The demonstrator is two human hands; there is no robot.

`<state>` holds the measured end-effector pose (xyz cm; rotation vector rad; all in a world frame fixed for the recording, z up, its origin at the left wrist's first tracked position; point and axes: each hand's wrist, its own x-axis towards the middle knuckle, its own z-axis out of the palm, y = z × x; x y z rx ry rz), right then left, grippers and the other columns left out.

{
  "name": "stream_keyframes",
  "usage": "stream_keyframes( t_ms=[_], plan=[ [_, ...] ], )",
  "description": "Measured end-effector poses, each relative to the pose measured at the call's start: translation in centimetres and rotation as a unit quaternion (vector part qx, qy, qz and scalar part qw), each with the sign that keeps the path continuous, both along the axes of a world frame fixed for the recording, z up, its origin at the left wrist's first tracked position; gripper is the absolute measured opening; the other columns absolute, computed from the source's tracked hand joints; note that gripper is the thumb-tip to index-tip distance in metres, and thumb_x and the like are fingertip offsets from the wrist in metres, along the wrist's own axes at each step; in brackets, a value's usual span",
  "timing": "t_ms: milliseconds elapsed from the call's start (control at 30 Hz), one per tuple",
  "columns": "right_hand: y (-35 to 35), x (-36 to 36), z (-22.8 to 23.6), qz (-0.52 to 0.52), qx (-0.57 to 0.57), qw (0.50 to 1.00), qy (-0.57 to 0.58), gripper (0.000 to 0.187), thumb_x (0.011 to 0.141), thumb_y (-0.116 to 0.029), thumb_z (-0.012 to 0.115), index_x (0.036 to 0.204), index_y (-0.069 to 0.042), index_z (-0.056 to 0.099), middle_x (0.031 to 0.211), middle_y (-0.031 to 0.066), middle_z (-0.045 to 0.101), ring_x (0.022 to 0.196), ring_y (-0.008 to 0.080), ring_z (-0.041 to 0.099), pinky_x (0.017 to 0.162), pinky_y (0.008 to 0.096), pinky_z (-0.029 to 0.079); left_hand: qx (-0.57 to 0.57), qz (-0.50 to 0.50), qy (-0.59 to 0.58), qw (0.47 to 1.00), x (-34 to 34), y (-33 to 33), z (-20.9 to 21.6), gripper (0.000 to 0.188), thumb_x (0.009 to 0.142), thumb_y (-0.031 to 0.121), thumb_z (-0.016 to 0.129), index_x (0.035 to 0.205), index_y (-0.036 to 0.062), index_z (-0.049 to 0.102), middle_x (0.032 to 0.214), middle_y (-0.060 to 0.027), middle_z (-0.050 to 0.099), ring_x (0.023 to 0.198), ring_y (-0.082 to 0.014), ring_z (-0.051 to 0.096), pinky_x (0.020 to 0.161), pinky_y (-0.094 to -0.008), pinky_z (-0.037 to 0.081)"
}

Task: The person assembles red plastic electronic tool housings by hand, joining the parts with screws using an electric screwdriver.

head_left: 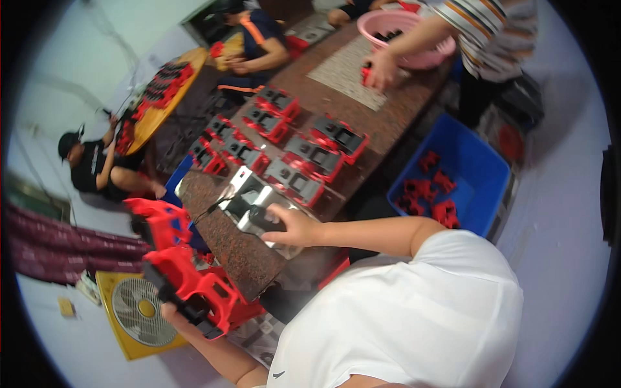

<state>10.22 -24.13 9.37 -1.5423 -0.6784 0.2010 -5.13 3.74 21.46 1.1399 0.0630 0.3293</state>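
My left hand [171, 312] is closed round the black edge of a red and black plastic frame [213, 299], held off the table's near left corner. My right hand [295, 226] grips a dark rounded piece [264, 218] at the silver metal fixture [242, 187] on the table; the exact kind of that piece is not clear. A cable runs from the fixture's left side. Beyond it, several red and grey plastic units [294, 181] stand in rows on the speckled brown table [220, 252].
A blue bin [482, 174] with red parts stands to the right. Across the table, a person's hand [383, 72] holds a red part beside a pink basket [369, 26]. Two people work near a round wooden table [187, 64]. A yellow fan [126, 339] stands at lower left.
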Motion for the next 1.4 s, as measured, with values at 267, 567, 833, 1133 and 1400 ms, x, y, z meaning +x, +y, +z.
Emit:
stream_keyframes(
  t_ms=[267,567,833,1133,1400],
  plan=[
    [-0.3,-4.3,-9.3,-0.127,0.156,0.973,-0.109,0.066,0.08,-0.041,0.072,0.127,-0.003,0.044,0.08,0.0219,0.065,0.076,0.0361,0.065,0.067,0.0427,0.05,0.397,-0.363,-0.012,0.843,18.0,-26.3,2.8,0.095,0.049,0.018,0.079,0.135,-0.0009,0.043,0.127,-0.009,0.052,0.11,-0.02,0.055,0.096,-0.0338,0.043],
    [-4.1,-1.6,-9.5,0.058,0.081,0.995,-0.025,0.049,0.087,-0.028,0.065,0.13,-0.009,0.051,0.133,0.012,0.052,0.118,0.0235,0.053,0.095,0.0385,0.041,0.46,-0.547,-0.021,0.698,20.0,-50.1,-11.1,0.072,0.076,0.029,0.077,0.129,-0.0074,0.044,0.127,-0.0249,0.053,0.12,-0.0329,0.053,0.103,-0.0351,0.04],
    [-12.8,4.9,0.5,-0.164,0.21,0.95,0.163,0.06,0.085,-0.03,0.071,0.129,0.002,0.046,0.075,0.0044,0.061,0.057,0.0102,0.058,0.049,0.0254,0.049,0.393,-0.729,-0.003,0.56,16.1,-30.2,3.7,0.054,0.09,0.021,0.063,0.133,-0.0065,0.045,0.13,-0.0219,0.053,0.117,-0.0291,0.055,0.098,-0.0352,0.044],
    [-13.7,9.1,6.3,-0.152,0.29,0.943,0.051,0.045,0.095,-0.038,0.056,0.117,-0.001,0.043,0.078,0.0121,0.055,0.056,0.0171,0.057,0.05,0.029,0.051,0.597,-0.112,0.18,0.774,25.3,3.7,-1.1,0.029,0.077,0.012,0.07,0.102,0.0007,0.063,0.093,-0.009,0.069,0.083,-0.0228,0.066,0.072,-0.0351,0.053],
    [-8.6,10.2,5.7,-0.141,0.194,0.966,0.094,0.062,0.084,-0.046,0.069,0.116,0.0,0.043,0.076,0.0102,0.056,0.057,0.0154,0.058,0.051,0.027,0.051,0.846,0.105,0.004,0.523,39.7,8.9,-16.7,0.055,0.066,0.004,0.07,0.118,0.0096,0.053,0.116,-0.0142,0.052,0.11,-0.0324,0.051,0.088,-0.0411,0.047]
  ],
)
